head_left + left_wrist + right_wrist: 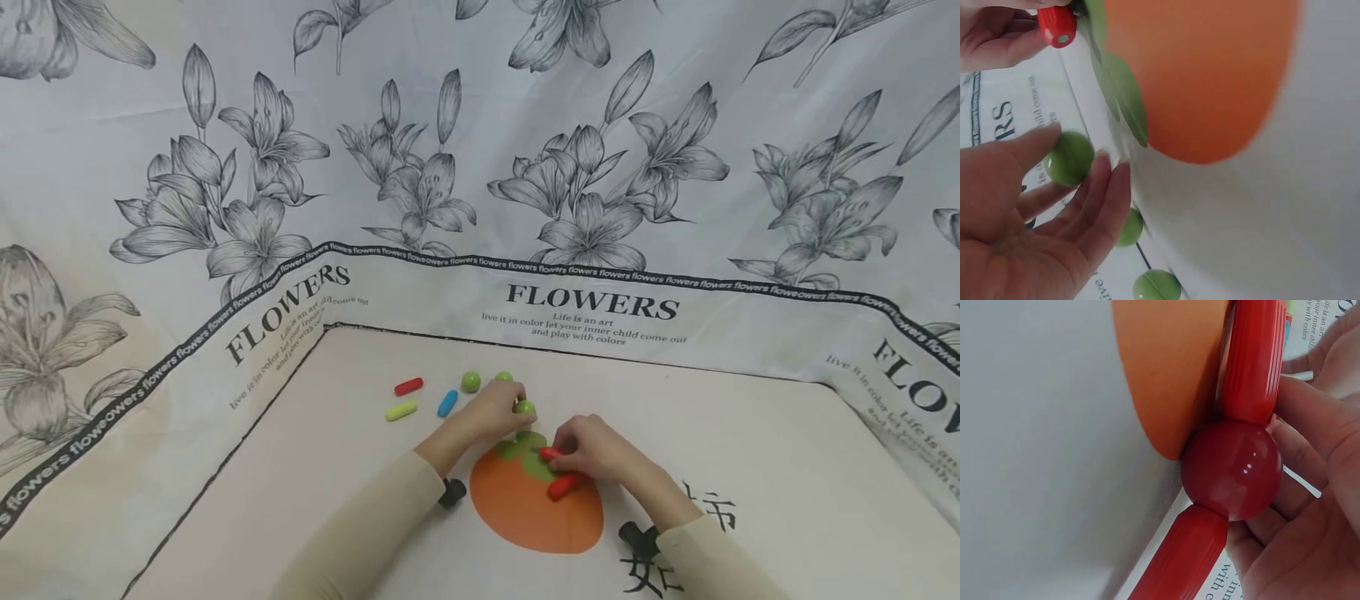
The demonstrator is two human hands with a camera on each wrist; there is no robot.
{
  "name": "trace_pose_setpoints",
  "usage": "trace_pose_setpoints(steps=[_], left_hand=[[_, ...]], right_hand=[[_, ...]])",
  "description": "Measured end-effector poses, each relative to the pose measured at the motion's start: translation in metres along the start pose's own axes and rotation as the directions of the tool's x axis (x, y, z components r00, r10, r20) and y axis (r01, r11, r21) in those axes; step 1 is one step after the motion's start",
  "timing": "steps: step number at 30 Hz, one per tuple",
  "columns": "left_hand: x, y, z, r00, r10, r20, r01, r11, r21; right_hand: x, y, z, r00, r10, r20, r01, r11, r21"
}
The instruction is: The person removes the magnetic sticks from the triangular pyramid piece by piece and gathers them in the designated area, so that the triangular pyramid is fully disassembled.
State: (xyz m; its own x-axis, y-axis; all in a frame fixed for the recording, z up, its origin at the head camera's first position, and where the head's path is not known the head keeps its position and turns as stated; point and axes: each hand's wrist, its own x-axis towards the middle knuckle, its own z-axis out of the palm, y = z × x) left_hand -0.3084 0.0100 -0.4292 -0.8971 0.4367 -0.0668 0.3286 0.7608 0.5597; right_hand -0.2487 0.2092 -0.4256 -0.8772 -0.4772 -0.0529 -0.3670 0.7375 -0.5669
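Head view: left grip [498, 407] holds a green ball [527, 409].

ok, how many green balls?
3: one green ball held in the left hand; two on the tabletop: left one fully visible, right one partly hidden by that hand. More possibly hidden.

Smooth, glossy dark-red ball [1232, 470]

Printed lilies [590, 150] stand above black FLOWERS lettering [592, 302].
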Motion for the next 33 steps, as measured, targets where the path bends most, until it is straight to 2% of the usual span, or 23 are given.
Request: trace_pose_setpoints(steps=[3,6,13,19,22,25,27,30,33], left_hand=[[0.017,0.006,0.002,0.997,-0.014,-0.07,0.02,0.996,0.085],[0.027,0.011,0.008,0.993,-0.062,-0.1,0.075,0.988,0.138],[0.035,0.018,0.013,0.984,-0.159,-0.079,0.17,0.973,0.156],[0.036,0.018,0.015,0.986,-0.145,-0.082,0.156,0.976,0.151],[0.029,0.017,0.015,0.986,-0.139,-0.094,0.153,0.976,0.153],[0.016,0.018,0.012,0.989,-0.101,-0.107,0.118,0.978,0.17],[0.005,0.018,0.01,0.996,-0.048,-0.081,0.063,0.98,0.187],[-0.011,0.016,0.009,0.998,0.044,0.047,-0.053,0.979,0.198],[-0.022,0.014,0.011,0.974,0.11,0.2,-0.144,0.977,0.16]], right_hand=[[0.001,-0.001,-0.003,1.0,0.011,0.002,-0.011,1.0,-0.009],[0.0,-0.003,-0.001,1.0,0.018,-0.002,-0.018,1.0,-0.013],[-0.001,-0.007,0.002,0.999,0.034,-0.004,-0.034,0.999,-0.008],[-0.005,-0.006,0.0,0.999,0.048,-0.002,-0.048,0.999,-0.021],[-0.009,-0.004,-0.004,1.0,0.03,0.004,-0.03,0.999,-0.041],[-0.019,-0.001,-0.013,0.999,0.02,-0.028,-0.022,0.997,-0.071],[-0.028,0.001,-0.019,0.997,0.022,-0.069,-0.029,0.994,-0.102],[-0.041,0.004,-0.028,0.991,0.015,-0.133,-0.035,0.988,-0.148],[-0.05,0.007,-0.03,0.987,0.01,-0.159,-0.042,0.979,-0.197]])
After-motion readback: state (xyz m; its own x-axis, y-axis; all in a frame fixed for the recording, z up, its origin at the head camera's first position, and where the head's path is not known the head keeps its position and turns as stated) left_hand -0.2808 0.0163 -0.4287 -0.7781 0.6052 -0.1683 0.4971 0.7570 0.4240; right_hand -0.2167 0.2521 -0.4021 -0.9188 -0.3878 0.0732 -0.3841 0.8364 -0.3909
